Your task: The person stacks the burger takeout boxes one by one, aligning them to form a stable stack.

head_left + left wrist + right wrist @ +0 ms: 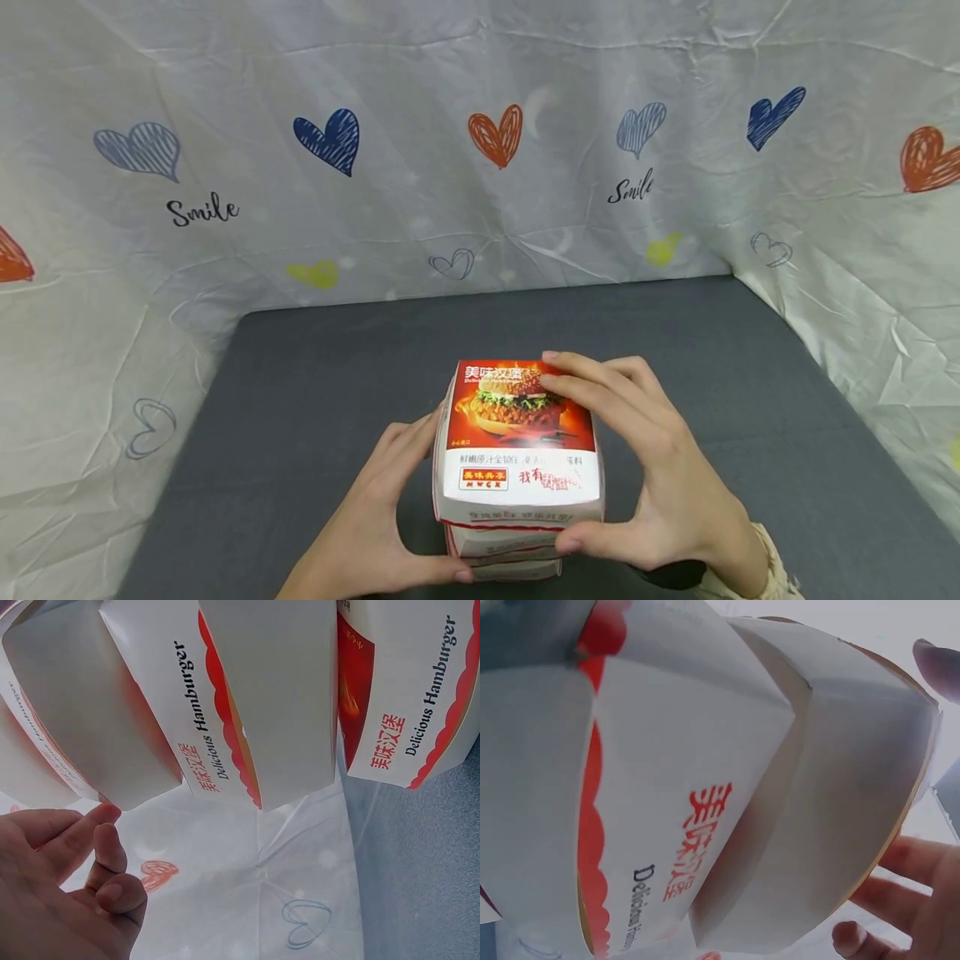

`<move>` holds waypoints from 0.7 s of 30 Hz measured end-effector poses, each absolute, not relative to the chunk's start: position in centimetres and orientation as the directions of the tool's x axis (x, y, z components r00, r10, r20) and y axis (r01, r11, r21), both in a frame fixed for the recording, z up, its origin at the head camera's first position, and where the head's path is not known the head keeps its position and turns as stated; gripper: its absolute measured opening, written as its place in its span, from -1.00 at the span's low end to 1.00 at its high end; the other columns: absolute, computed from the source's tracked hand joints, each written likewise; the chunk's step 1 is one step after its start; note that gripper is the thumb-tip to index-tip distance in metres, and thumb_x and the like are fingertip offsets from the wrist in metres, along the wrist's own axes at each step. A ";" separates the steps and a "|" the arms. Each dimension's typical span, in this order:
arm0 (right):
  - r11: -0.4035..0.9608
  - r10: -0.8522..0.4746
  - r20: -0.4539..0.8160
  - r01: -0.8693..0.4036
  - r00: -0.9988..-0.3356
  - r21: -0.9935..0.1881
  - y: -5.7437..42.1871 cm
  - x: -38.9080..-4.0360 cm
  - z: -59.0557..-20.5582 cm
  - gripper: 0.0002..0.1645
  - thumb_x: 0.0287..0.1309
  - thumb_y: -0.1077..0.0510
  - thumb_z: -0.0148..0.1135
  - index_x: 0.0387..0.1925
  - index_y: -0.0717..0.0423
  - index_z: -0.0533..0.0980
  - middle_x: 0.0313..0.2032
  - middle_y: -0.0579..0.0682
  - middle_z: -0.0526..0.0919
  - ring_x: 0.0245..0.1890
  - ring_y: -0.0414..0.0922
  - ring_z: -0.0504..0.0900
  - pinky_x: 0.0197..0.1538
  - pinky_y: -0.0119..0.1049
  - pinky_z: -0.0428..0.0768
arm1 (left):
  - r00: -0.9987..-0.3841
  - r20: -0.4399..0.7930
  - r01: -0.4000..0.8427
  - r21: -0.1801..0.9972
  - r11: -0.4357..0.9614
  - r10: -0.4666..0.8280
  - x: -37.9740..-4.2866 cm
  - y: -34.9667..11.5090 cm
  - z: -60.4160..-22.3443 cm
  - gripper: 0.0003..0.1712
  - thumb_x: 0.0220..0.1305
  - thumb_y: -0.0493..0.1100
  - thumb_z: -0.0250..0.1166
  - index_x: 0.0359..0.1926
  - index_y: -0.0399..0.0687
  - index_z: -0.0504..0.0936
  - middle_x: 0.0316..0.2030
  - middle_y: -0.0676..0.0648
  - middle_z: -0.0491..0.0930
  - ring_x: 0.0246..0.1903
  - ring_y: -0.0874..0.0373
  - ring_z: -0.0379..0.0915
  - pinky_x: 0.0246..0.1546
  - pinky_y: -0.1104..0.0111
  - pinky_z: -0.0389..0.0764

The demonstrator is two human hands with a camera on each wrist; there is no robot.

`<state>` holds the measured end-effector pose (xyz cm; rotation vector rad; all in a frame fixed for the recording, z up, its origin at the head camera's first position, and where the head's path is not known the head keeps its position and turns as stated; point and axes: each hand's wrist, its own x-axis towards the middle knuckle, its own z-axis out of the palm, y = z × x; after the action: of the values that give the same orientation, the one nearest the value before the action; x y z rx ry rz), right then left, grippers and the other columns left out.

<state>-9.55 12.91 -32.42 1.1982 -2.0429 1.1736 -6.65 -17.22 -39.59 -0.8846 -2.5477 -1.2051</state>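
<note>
In the head view, a stack of white paper hamburger boxes stands near the table's front, the top hamburger box showing a red burger picture on its lid. My left hand holds the stack's left side, thumb across the front of a lower box. On the right, my right hand grips the top box, thumb at its front lower edge and fingers over the lid's right side. The left wrist view shows a lower hamburger box below the fingers. In the right wrist view, fingers lie behind a box's edge.
A dark grey table lies under the stack. Behind it and at both sides hangs a white cloth printed with hearts and "Smile". A pale sleeve cuff is at the right wrist.
</note>
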 end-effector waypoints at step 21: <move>0.257 -0.337 0.815 -0.879 -0.471 -0.402 13.2 -10.1 -32.4 0.33 0.12 -0.67 0.23 0.42 0.39 0.43 0.40 0.25 0.52 0.28 0.07 0.50 0.24 -0.18 0.27 | -0.799 0.413 0.594 0.656 0.466 0.437 -6.7 -17.8 -39.5 0.58 -0.22 0.42 0.72 0.71 0.04 0.07 0.55 0.06 0.32 0.22 0.18 0.26 0.11 0.12 0.56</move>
<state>-10.11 13.18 -32.42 1.0997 -1.9402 1.1832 -6.69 -17.79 -39.51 -0.8986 -2.5248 -1.2417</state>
